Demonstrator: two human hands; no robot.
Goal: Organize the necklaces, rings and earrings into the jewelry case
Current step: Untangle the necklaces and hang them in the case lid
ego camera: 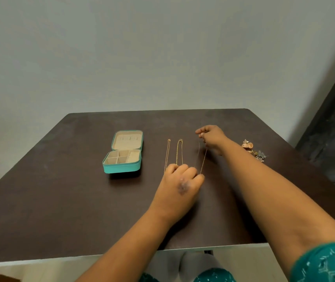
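head view: the right hand [211, 137] reaches out over the far side of the dark table [60, 190], its fingertips pinching the top end of a thin gold necklace [204, 160]. the left hand [180, 180], nearer the body, has its fingers curled and pinches the lower end of that same chain, so the loop is stretched between the two hands, running away from the person.

just to the left of the held chain lie two more gold necklaces, side by side on the table as long narrow loops: a middle necklace [179, 151] with a slightly heavier chain, and a left necklace [167, 153] that is finer. their lower ends pass behind the left hand's knuckles.

further left sits the jewelry case [122, 168], teal outside with a beige lining, open with its lid [127, 141] laid back. the base is split into several small compartments plus one longer section on its right. no writing can be read on it.

to the right of the right forearm, near the table's edge, is a small heap of earrings and rings [253, 150], gold and pale pieces too small to tell apart.
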